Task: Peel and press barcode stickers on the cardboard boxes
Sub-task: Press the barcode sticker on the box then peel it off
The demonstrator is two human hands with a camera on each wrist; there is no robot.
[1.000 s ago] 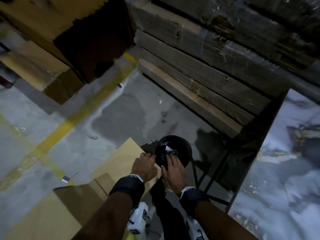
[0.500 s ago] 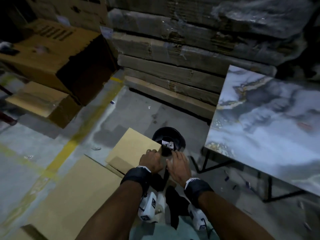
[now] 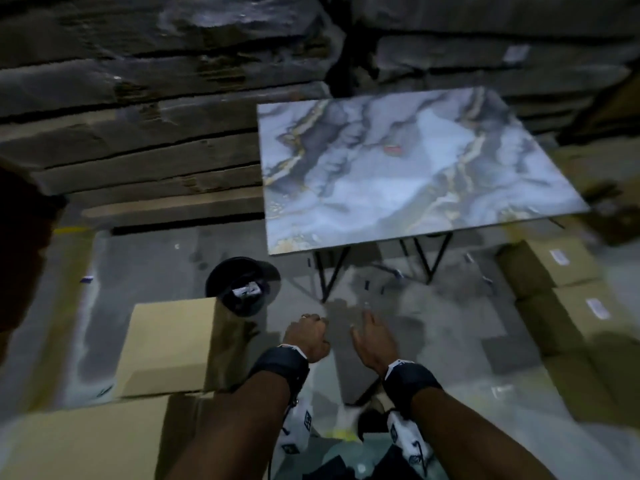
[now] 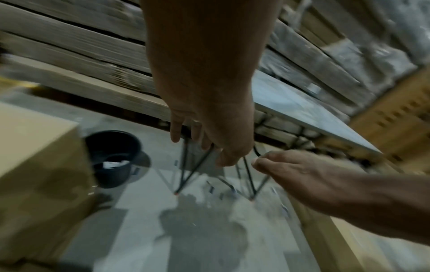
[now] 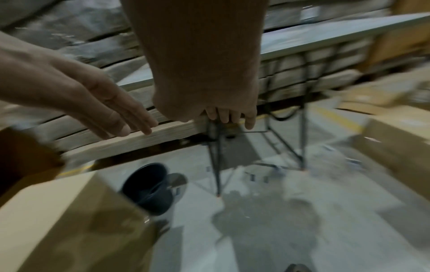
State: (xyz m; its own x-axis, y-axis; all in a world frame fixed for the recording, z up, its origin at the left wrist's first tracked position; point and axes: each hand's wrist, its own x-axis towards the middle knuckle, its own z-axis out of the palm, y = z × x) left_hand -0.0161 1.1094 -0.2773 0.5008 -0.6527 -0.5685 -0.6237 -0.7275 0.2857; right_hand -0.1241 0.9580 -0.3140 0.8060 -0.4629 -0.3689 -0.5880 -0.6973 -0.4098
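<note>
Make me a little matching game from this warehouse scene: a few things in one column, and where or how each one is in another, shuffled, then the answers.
Things:
1. round black bin
2. marble-patterned tabletop
3. tan cardboard box
4. right hand

Places or states:
A. rests on thin black metal legs
B. on the floor just beyond the near box, white scraps inside
C. in the air, fingers straight, holding nothing
D. nearest on the left, plain top face up

Pairs: 1-B, 2-A, 3-D, 4-C
</note>
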